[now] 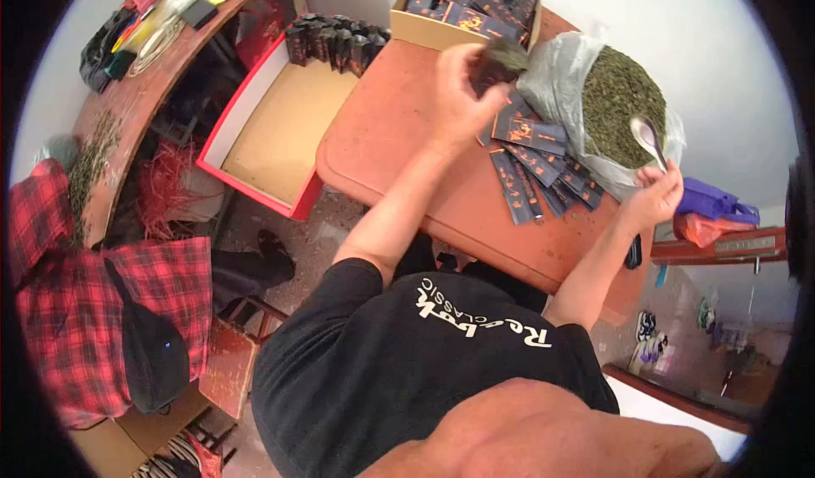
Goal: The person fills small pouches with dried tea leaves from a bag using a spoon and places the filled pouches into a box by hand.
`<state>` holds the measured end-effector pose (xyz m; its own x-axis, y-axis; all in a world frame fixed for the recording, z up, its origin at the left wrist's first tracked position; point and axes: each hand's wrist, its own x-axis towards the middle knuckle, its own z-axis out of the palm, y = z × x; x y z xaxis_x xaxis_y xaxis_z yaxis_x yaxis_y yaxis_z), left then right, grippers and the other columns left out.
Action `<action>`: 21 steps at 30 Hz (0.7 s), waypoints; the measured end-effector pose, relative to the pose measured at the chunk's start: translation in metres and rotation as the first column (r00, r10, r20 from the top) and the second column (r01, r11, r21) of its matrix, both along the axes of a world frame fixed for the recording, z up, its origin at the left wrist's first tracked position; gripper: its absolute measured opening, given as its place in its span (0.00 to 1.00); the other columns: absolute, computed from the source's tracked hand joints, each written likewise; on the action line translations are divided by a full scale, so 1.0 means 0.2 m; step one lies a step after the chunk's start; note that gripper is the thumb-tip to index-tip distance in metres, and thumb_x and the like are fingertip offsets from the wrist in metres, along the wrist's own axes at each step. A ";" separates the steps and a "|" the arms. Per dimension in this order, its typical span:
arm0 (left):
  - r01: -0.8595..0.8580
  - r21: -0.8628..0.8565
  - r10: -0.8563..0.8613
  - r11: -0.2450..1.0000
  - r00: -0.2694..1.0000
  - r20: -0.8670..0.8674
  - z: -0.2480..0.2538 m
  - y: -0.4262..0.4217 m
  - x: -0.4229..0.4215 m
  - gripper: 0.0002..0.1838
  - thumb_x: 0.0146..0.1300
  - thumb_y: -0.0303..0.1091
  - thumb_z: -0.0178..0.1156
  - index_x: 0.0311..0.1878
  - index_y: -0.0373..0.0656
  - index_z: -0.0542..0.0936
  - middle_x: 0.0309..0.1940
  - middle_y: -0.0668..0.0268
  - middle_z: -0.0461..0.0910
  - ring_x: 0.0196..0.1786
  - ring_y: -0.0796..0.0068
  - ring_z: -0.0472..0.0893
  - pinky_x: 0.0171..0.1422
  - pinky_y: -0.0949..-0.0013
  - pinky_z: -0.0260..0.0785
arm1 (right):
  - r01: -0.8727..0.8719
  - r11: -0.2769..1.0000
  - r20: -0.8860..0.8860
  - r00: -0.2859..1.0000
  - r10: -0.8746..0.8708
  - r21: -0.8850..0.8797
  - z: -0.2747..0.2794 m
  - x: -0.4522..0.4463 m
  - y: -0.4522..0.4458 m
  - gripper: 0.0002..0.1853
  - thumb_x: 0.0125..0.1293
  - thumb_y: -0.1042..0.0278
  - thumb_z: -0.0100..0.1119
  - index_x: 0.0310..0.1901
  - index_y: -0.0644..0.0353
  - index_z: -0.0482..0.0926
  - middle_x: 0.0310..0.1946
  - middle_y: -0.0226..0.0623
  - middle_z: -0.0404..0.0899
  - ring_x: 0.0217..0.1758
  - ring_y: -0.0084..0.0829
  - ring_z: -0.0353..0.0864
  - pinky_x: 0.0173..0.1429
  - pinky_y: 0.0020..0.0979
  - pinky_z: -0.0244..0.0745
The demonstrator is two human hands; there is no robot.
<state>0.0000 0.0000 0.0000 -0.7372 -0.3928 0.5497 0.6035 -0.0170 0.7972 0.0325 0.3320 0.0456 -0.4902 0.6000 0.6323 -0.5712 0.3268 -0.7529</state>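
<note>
- Gripping a dark pouch point(499, 64) in the left hand point(463, 96), at 1 o'clock from the view's centre; too blurred for detail.
- Pinching a spoon point(648, 138) in the right hand point(658, 196), at 3, well apart from the left, with its bowl over dried leaves point(624, 96).
- Heaped inside a pale plastic bag point(556, 79), at 2.
- Showing loose black pouches point(531, 134) fanned between the hands, at 2.
- Showing more pouches in a cardboard box point(420, 32) near 12, and along the far end of a red box point(289, 130) at 10.
- Leaving brown tabletop point(382, 104) bare near 11; rounding its corner at 10, with the near edge running toward 4.
- Bordered by a pale wall point(722, 62) beyond; seating a person in a checked shirt point(76, 308) towards 8, by a cluttered bench point(136, 100).
</note>
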 end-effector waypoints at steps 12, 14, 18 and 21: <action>-0.345 -0.336 0.446 0.876 0.845 0.295 -0.71 -1.37 -0.23 0.29 0.55 0.33 0.74 0.60 0.39 0.75 0.52 0.59 0.81 0.55 0.66 0.81 0.59 0.62 0.75 | 0.143 0.988 0.009 0.990 -0.143 -0.063 -0.10 -0.02 0.09 0.21 0.80 0.54 0.52 0.55 0.68 0.77 0.23 0.29 0.76 0.24 0.19 0.72 0.29 0.20 0.68; -0.286 -0.317 0.398 0.904 0.834 0.383 -0.83 -1.36 -0.29 0.30 0.54 0.35 0.75 0.60 0.39 0.76 0.51 0.59 0.83 0.54 0.66 0.82 0.59 0.63 0.75 | 0.142 0.988 0.031 0.990 -0.140 -0.060 -0.10 -0.02 0.08 0.21 0.80 0.54 0.52 0.55 0.68 0.77 0.23 0.29 0.76 0.23 0.19 0.71 0.29 0.20 0.67; -0.186 -0.385 0.362 0.904 0.811 0.460 -0.94 -1.31 -0.43 0.32 0.53 0.37 0.76 0.60 0.39 0.76 0.49 0.59 0.84 0.53 0.65 0.84 0.60 0.63 0.75 | 0.123 0.991 0.055 0.991 -0.121 -0.048 -0.13 -0.05 0.11 0.22 0.80 0.54 0.52 0.56 0.69 0.76 0.22 0.28 0.75 0.23 0.19 0.70 0.28 0.20 0.64; -0.072 -0.359 0.272 0.931 0.792 0.547 -0.90 -1.22 -0.49 0.33 0.52 0.38 0.76 0.61 0.39 0.75 0.51 0.57 0.84 0.56 0.63 0.83 0.61 0.62 0.75 | 0.107 0.993 0.068 0.992 -0.104 -0.047 -0.14 -0.06 0.11 0.21 0.78 0.54 0.53 0.55 0.68 0.76 0.22 0.27 0.74 0.22 0.18 0.69 0.27 0.20 0.62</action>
